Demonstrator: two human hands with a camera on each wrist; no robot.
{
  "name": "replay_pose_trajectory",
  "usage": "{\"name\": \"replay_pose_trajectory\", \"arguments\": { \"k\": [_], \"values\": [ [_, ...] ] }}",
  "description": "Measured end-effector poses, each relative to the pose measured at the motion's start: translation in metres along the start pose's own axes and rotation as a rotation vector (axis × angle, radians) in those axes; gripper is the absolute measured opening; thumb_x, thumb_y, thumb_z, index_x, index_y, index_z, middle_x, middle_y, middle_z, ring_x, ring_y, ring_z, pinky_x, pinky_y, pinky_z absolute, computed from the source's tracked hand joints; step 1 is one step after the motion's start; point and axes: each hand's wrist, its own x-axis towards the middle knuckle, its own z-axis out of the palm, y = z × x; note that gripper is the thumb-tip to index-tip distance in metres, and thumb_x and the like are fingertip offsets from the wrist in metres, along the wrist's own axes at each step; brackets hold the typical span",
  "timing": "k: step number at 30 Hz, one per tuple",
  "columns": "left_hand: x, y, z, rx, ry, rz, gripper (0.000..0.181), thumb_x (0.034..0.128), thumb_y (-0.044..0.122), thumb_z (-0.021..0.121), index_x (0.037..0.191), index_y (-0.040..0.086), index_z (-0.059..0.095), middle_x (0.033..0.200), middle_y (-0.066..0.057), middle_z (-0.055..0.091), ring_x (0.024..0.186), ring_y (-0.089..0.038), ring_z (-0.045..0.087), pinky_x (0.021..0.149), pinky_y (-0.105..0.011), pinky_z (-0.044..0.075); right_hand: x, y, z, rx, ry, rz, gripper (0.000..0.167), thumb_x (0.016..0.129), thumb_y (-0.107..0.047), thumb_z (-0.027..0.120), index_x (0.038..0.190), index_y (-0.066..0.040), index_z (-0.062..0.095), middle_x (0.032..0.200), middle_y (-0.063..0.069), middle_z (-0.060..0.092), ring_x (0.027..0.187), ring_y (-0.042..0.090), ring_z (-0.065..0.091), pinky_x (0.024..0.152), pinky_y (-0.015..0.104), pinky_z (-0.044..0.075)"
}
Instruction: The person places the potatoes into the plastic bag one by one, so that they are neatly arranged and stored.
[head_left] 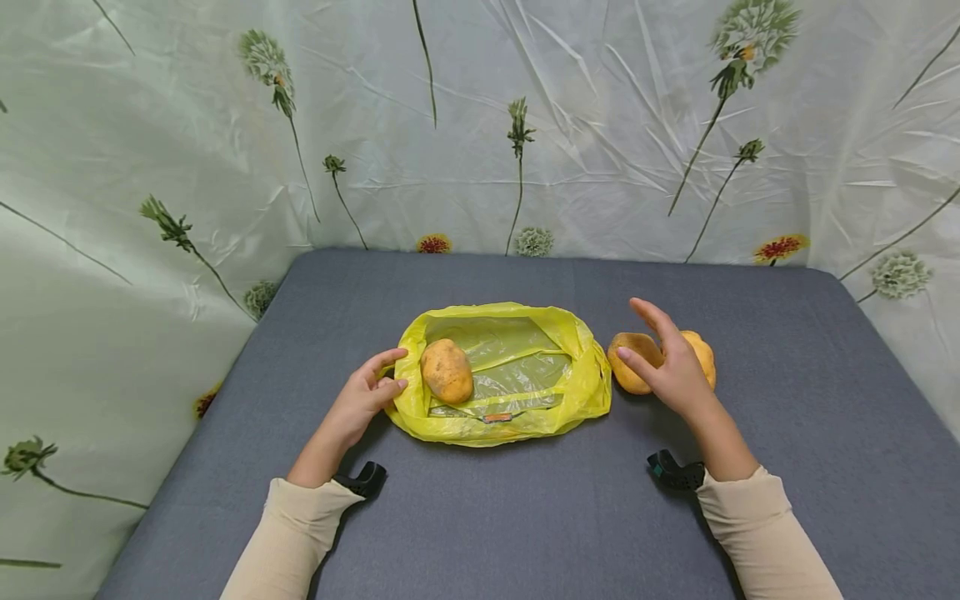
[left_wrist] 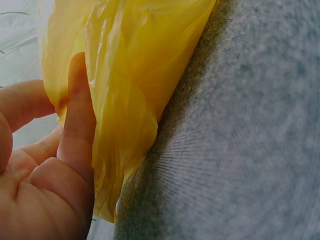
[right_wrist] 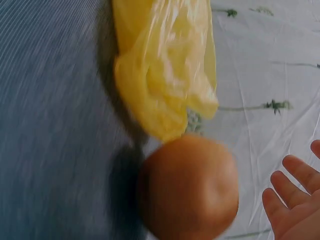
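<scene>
A yellow plastic bag (head_left: 592,383) lies with its mouth spread wide, and one potato (head_left: 447,372) rests inside near its left end. At the bag's left rim, my left hand (head_left: 352,410) holds the plastic; the left wrist view shows the thumb and a finger (left_wrist: 25,102) on either side of a fold of the bag (left_wrist: 130,75). My right hand (head_left: 681,379) hovers over two potatoes (head_left: 632,377) (head_left: 702,357) to the right of the bag, fingers spread, holding nothing. One round potato (right_wrist: 190,187) shows in the right wrist view, apart from the hand (right_wrist: 295,205).
The bag and potatoes are on a grey cloth-covered table (head_left: 525,517). Behind it and along its left side hangs a pale curtain (head_left: 465,167) printed with flowers. A black wrist camera (head_left: 363,481) is on the left arm, another (head_left: 675,472) on the right.
</scene>
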Motion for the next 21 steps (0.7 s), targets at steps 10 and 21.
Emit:
{"name": "replay_pose_trajectory", "arguments": {
  "k": [10, 21],
  "values": [
    [0.000, -0.001, 0.000, -0.006, 0.003, -0.011, 0.049, 0.0868, -0.001, 0.054, 0.131, -0.004, 0.034, 0.082, -0.006, 0.045, 0.062, -0.008, 0.047, 0.054, -0.021, 0.040, -0.018, 0.026, -0.023, -0.069, 0.080, 0.033, 0.064, 0.081, -0.005, 0.065, 0.137, -0.007, 0.035, 0.134, 0.019, 0.037, 0.121, 0.041, 0.032, 0.098, 0.050, 0.022],
    [0.000, -0.001, -0.001, -0.002, 0.004, -0.012, 0.049, 0.0872, -0.001, 0.054, 0.131, -0.004, 0.034, 0.082, -0.006, 0.043, 0.061, -0.007, 0.044, 0.054, -0.020, 0.039, -0.038, 0.044, -0.045, -0.135, 0.103, 0.118, 0.063, 0.082, -0.011, 0.065, 0.137, -0.007, 0.035, 0.135, 0.021, 0.035, 0.120, 0.044, 0.030, 0.093, 0.059, 0.022]
  ]
}}
